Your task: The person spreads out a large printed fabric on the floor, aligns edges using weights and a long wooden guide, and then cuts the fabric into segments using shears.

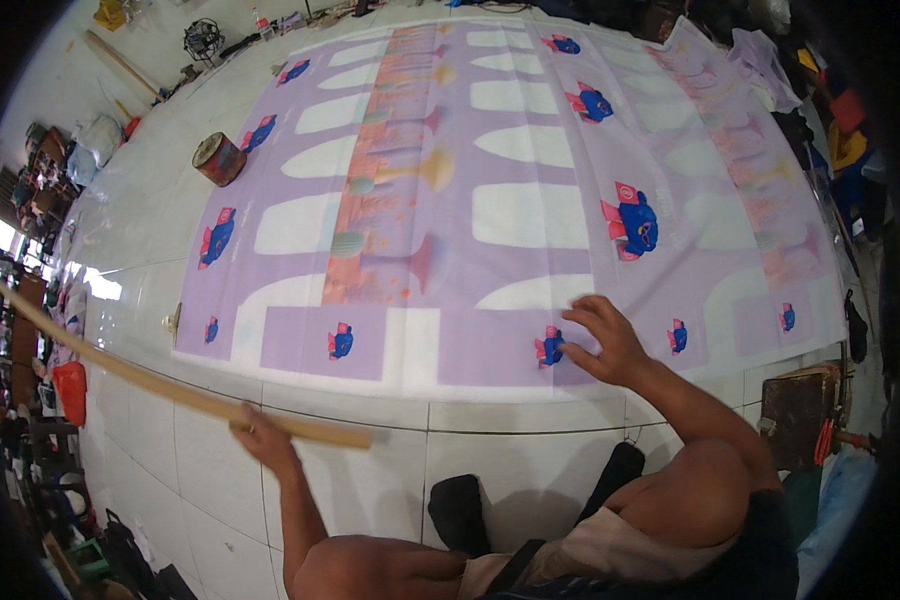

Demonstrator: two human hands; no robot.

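Note:
My left hand (260, 440) is wrapped round a long, flat wooden strip (205, 400), close to its near end. The strip runs away to the far left, just off the near left corner of a large printed fabric sheet (410, 345). That sheet is lilac with white arches, coral bands and small blue cartoon figures, and it lies spread over the floor. My right hand (605, 345) hovers over or lightly touches its near edge, beside one blue figure (549, 347). The fingers are bent and apart, with nothing between them.
A rusty round can (219, 159) stands on the sheet's left edge, and a small clip-like object (171, 322) sits at the near left corner. To the right is a dark box (800, 415). Tiled floor (370, 490) lies before me; clutter lines the left wall and right side.

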